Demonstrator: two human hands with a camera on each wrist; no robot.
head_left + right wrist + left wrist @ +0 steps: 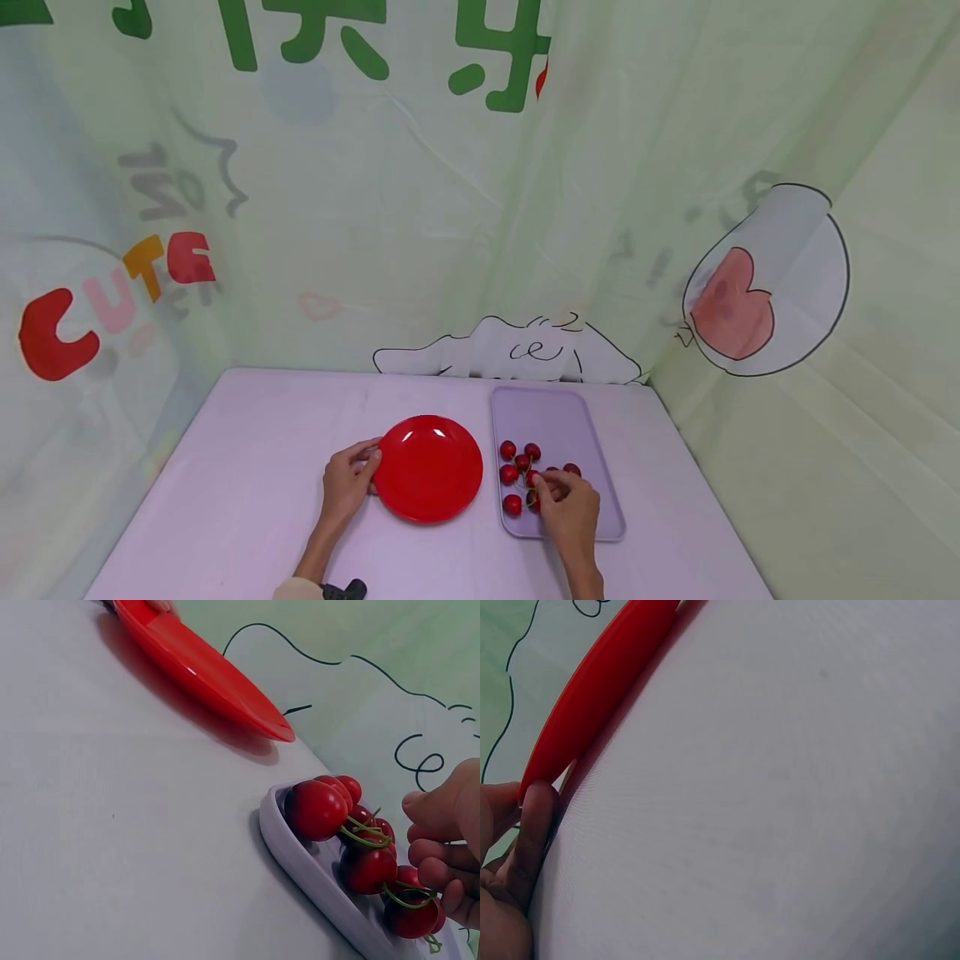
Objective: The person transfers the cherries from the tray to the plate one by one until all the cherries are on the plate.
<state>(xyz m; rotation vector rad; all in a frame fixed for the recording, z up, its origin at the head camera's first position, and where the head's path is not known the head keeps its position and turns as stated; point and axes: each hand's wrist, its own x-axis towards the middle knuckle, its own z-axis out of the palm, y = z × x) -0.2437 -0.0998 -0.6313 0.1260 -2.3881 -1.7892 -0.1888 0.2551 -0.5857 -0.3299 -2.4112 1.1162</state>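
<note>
My left hand (348, 479) grips the near-left rim of a round, glossy red plate (428, 469), thumb on top and fingers beneath the rim. In the left wrist view the plate (600, 690) is seen edge-on, its rim between thumb and fingers (536, 817). To its right, several dark red cherries (509, 474) with green stems lie in a pale purple tray (547, 412). Over them hovers my right hand (573, 508), its fingers loosely bent. In the right wrist view its fingertips (431, 870) are close to the cherries (367, 868), with nothing visible between them.
A pale table cover (247, 475) lies under everything. Behind and beside the table hangs a light green printed curtain (337, 208). The tray's raised rim (300, 862) runs along the cherries. A black strap piece (347, 590) shows at my left wrist.
</note>
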